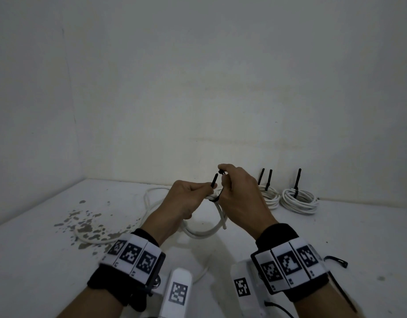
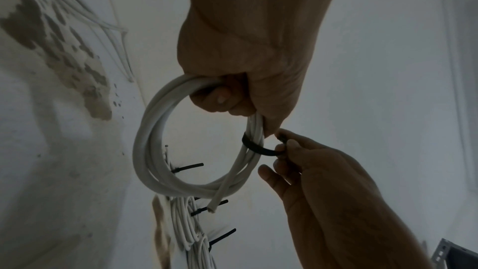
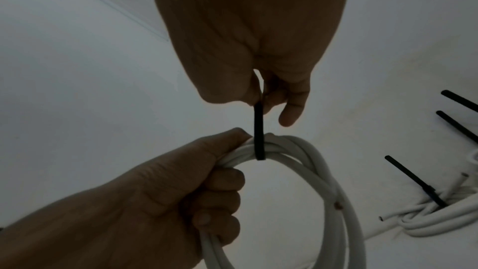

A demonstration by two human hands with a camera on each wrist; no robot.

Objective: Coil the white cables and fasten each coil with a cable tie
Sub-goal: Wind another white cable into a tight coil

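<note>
My left hand (image 1: 204, 191) grips a white cable coil (image 1: 211, 229) by its top, and the loops hang below above the table. A black cable tie (image 1: 214, 180) is wrapped round the bundle right beside my left fingers. In the left wrist view the tie (image 2: 256, 147) forms a loose loop round the coil (image 2: 152, 140). My right hand (image 1: 223, 174) pinches the tie's upper end between thumb and forefinger. The right wrist view shows the tie (image 3: 258, 130) running straight up from the coil (image 3: 323, 171) into that pinch. One cut cable end (image 2: 213, 208) hangs free.
Two tied coils (image 1: 299, 200) (image 1: 270, 196) lie at the back right, their black tie tails standing up. A loose white cable (image 1: 149, 203) trails over the table behind and left of my hands, across a patch of grey stains (image 1: 83, 226). Walls close the back and left.
</note>
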